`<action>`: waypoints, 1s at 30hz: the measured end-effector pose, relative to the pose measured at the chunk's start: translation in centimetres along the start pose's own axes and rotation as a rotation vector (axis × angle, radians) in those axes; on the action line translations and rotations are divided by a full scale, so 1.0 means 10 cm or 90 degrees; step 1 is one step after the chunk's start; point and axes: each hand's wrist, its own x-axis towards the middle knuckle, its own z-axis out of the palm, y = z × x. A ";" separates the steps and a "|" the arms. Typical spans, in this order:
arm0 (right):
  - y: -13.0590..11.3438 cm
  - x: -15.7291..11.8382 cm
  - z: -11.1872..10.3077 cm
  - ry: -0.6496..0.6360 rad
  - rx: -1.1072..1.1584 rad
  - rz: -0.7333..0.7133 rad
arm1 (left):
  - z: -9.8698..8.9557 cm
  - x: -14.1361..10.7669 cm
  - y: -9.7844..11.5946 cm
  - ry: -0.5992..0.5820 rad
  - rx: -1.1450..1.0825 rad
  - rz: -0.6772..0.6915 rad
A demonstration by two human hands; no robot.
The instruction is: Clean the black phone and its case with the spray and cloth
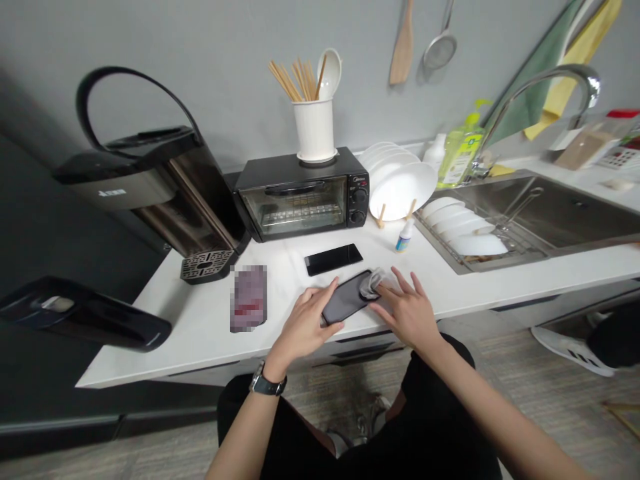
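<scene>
Slippage of the grey phone (pixel 346 300), at five o'clock from the black phone (pixel 334 259) on the table (pixel 200 327) in the head view, might follow if the left hand's (pixel 301 327) half-open fingers, gripping its eight-o'clock end, loosened while the right hand's (pixel 409 312) spread fingers press a pale cloth (pixel 370 285) at two o'clock, any pinch being unclear.

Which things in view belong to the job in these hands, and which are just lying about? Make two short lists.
Likely in the job:
- dark phone or case, held by the left hand
- pale cloth, at the right hand's fingertips
- perhaps black phone and small bottle, both untouched

Likely just there:
- toaster oven
- white plates
- utensil holder
</scene>
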 end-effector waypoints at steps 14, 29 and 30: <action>-0.54 -0.08 0.02 -0.056 0.161 -0.050 | 0.01 0.01 -0.03 0.009 -0.012 -0.006; -0.95 0.10 0.20 -0.072 0.222 -0.086 | 0.05 -0.01 -0.07 0.019 0.029 -0.010; -0.84 0.10 0.18 -0.078 0.217 -0.085 | 0.05 -0.01 -0.07 0.022 0.031 -0.014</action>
